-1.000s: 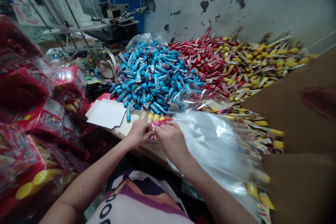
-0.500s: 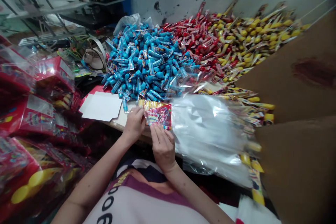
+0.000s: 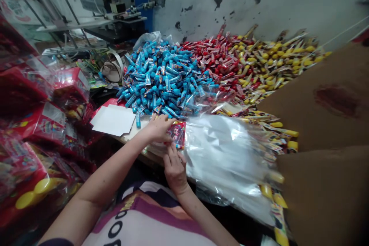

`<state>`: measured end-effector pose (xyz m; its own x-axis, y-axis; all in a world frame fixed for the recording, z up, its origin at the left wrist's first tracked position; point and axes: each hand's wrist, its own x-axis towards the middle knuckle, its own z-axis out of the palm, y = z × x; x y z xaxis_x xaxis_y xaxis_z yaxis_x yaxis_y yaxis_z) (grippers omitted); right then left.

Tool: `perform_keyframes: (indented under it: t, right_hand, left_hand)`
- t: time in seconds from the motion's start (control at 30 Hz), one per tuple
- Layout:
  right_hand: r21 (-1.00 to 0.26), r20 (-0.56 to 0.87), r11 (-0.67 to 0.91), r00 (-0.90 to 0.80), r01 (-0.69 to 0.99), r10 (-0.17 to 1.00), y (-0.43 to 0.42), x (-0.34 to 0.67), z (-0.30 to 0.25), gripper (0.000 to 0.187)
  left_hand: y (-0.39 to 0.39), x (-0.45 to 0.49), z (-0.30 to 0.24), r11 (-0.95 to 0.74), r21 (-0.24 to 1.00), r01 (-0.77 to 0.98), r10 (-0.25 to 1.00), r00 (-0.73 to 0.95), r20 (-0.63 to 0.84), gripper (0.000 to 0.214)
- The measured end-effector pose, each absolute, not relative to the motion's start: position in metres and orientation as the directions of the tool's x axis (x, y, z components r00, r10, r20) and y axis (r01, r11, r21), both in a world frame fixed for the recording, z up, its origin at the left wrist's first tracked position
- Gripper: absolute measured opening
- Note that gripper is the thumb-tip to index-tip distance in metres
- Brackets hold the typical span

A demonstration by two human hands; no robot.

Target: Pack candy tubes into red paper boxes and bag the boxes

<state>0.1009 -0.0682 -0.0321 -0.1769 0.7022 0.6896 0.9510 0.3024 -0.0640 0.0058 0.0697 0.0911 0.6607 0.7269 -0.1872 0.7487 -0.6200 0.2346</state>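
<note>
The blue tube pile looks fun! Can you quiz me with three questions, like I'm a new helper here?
1. Which pile lies between the blue tubes and the yellow tubes?
2. True or false: the clear plastic bags lie to the right of the left hand and the right hand.
3. Pick one: what are the left hand's fingers reaching to? A) a printed packet B) the yellow tubes C) a white card

Key: 1. the red tubes; 2. true; 3. A
</note>
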Motion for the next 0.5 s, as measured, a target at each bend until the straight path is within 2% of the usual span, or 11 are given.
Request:
perform_keyframes:
  t: [0.1,0.3,0.5]
  right_hand:
    - [-0.099,0.689,0.341,-0.183,0.935,0.702,-0.068,0.106,-0.034,0.025]
    - [-0.219,0.727,0.506,-0.207,0.834,0.655,-0.064,0.125,-0.034,0.032]
    - [-0.322,0.741,0.579,-0.181,0.749,0.646,-0.061,0.132,-0.037,0.03]
  left_hand:
    - [0.079,0.004,0.086,-0.606,0.271,0.748,0.692,0.664,-0.283,0.078]
    - [0.07,0.001,0.091,-0.634,0.206,0.745,0.681,0.665,-0.305,0.082]
    - [0.065,0.004,0.094,-0.627,0.159,0.763,0.694,0.639,-0.331,0.091]
